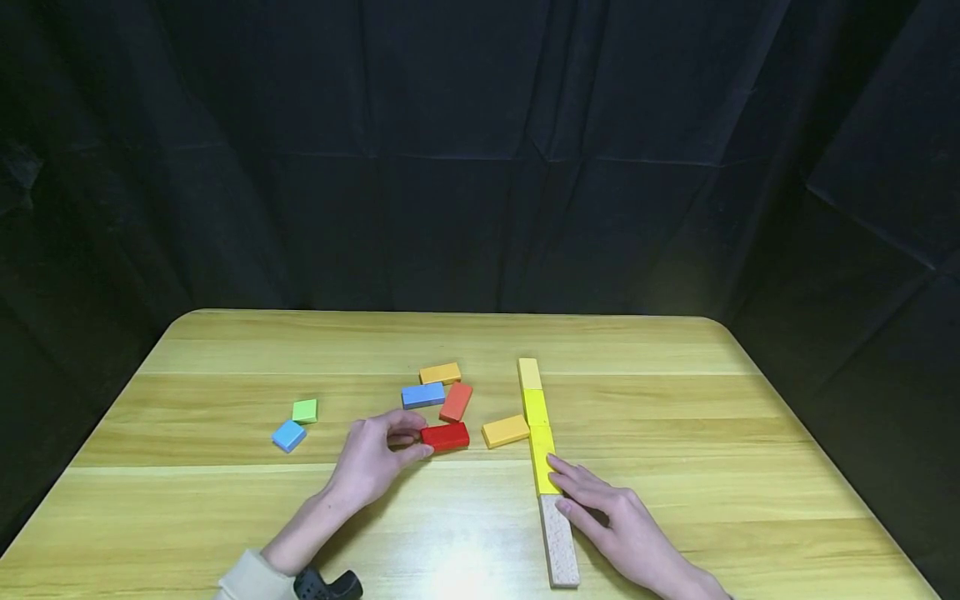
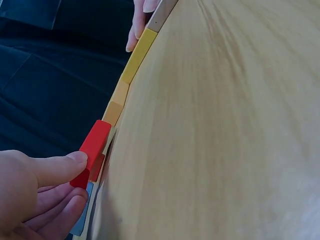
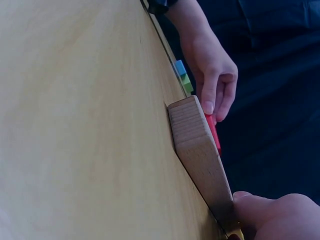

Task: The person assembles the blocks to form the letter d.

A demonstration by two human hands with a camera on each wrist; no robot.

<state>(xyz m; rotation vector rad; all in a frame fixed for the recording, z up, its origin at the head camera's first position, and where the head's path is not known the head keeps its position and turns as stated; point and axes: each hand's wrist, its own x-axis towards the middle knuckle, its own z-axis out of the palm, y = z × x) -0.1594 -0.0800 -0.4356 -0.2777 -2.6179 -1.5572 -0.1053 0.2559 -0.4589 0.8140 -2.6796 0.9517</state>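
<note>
My left hand [image 1: 371, 458] pinches one end of a red block [image 1: 450, 437] between thumb and fingers. The left wrist view shows that red block [image 2: 95, 145] tilted, with the thumb across its side. On the right, blocks form a straight row: a plain wooden block [image 1: 558, 546] nearest me, then yellow blocks [image 1: 542, 458] and a pale yellow block [image 1: 529, 373] at the far end. My right hand [image 1: 618, 533] lies along the row's right side, loosely extended fingers touching a yellow block and the wooden one. Its thumb is against the wooden block [image 3: 202, 160] in the right wrist view.
Between the left hand and the row lies an orange-yellow block [image 1: 505, 431]. Just beyond the red block are an orange-red block [image 1: 456, 402], a blue block [image 1: 423, 396] and an orange block [image 1: 440, 373]. Farther left sit a green block [image 1: 304, 411] and a light blue block [image 1: 288, 436].
</note>
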